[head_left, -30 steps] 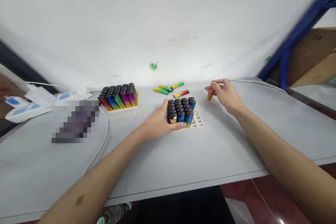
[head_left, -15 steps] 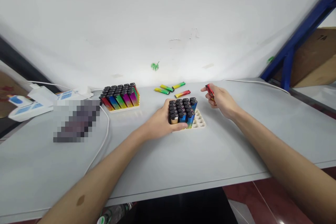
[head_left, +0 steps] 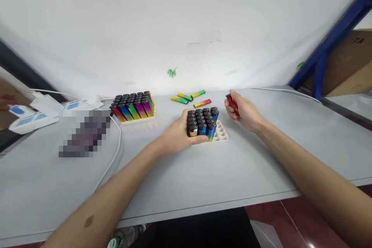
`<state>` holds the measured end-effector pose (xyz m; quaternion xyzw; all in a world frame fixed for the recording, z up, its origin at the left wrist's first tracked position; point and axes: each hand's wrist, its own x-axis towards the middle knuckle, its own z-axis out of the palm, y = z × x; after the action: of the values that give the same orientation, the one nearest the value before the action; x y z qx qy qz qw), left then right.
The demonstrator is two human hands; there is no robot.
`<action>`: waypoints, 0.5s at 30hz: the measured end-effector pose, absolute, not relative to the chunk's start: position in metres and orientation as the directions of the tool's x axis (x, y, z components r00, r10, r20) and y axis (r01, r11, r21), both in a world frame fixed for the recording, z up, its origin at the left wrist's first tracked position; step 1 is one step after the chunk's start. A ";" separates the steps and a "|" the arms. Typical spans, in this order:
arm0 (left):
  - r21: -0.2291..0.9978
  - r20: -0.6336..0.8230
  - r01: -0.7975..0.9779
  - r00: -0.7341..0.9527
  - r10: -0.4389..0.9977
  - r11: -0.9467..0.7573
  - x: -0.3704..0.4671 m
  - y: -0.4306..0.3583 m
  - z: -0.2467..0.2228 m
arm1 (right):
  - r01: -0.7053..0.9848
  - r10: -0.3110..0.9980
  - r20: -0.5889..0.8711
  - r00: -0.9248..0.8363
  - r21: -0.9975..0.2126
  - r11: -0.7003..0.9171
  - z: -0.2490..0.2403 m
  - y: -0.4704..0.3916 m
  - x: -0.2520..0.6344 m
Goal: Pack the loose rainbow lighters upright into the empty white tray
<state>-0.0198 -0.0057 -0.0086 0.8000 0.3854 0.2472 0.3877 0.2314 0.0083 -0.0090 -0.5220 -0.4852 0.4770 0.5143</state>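
While our left hand (head_left: pixel 178 135) steadied the part-filled tray (head_left: pixel 220 133), our right hand (head_left: pixel 243 111) gripped 1 red lighter (head_left: pixel 232 103), which, we judged, needed upending over an empty slot.

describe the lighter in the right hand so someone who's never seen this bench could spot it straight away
On the grey table near the white wall, find the white tray half filled with upright black-capped lighters, steadied by the left hand. Just right of it, the right hand holds one red lighter above the table. It is the only lighter held in the air; the others stand in trays or lie flat near the wall.
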 end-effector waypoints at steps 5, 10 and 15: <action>0.800 0.102 0.435 0.579 0.809 -0.413 -0.020 -0.005 -0.009 | 0.019 1.000 0.001 0.009 -1.000 0.001 -0.010 0.006 0.229; 0.806 0.103 0.423 0.588 0.802 -0.414 -0.020 -0.005 -0.009 | -0.035 0.998 -0.063 -0.012 -0.997 -0.064 -0.006 0.005 0.229; 0.808 0.101 0.427 0.579 0.809 -0.406 -0.020 -0.006 -0.009 | -0.041 0.999 -0.046 0.025 -0.998 -0.045 -0.005 0.007 0.231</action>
<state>-0.0199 -0.0056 -0.0087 0.8008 0.3861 0.2482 0.3847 0.2312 0.0066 -0.0051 -0.5074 -0.4717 0.5148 0.5050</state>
